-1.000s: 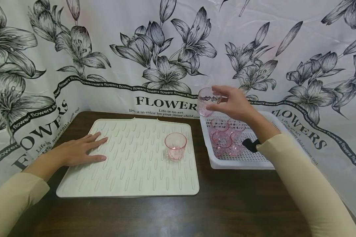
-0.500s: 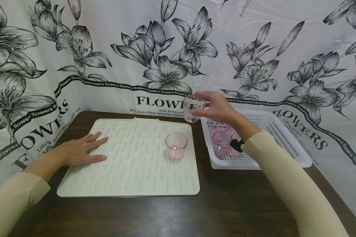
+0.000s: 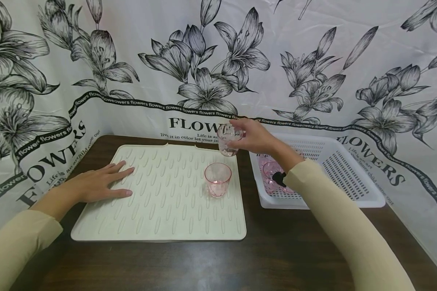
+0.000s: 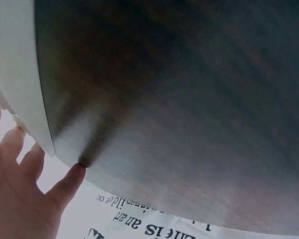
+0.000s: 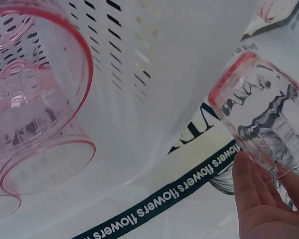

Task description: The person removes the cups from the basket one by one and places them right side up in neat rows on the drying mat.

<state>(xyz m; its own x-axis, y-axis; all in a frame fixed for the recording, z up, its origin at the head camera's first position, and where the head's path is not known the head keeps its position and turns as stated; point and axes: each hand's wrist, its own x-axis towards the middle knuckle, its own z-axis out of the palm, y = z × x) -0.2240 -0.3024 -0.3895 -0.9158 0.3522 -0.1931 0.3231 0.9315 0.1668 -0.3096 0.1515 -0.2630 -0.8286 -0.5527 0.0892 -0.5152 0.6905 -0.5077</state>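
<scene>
In the head view my right hand point(image 3: 253, 135) holds a clear pinkish glass point(image 3: 227, 146) between thumb and fingers, above the far right corner of the cream ridged mat point(image 3: 160, 194). The right wrist view shows the held glass point(image 5: 269, 112) tilted, the fingers of the right hand point(image 5: 269, 199) at its side. A second glass with a pink rim point(image 3: 217, 180) stands upright on the mat's right part. My left hand point(image 3: 98, 184) rests with spread fingers on the mat's left edge.
Right of the mat, a white perforated basket point(image 3: 364, 194) holds several pink glasses point(image 3: 271, 173), partly hidden by the right forearm. All stand on a dark wooden table point(image 3: 204, 266). A white flower-printed cloth point(image 3: 131, 72) hangs behind.
My right hand has carried the glass leftward and lower, from above the basket's left edge to over the mat's far right corner. The left hand stays on the mat.
</scene>
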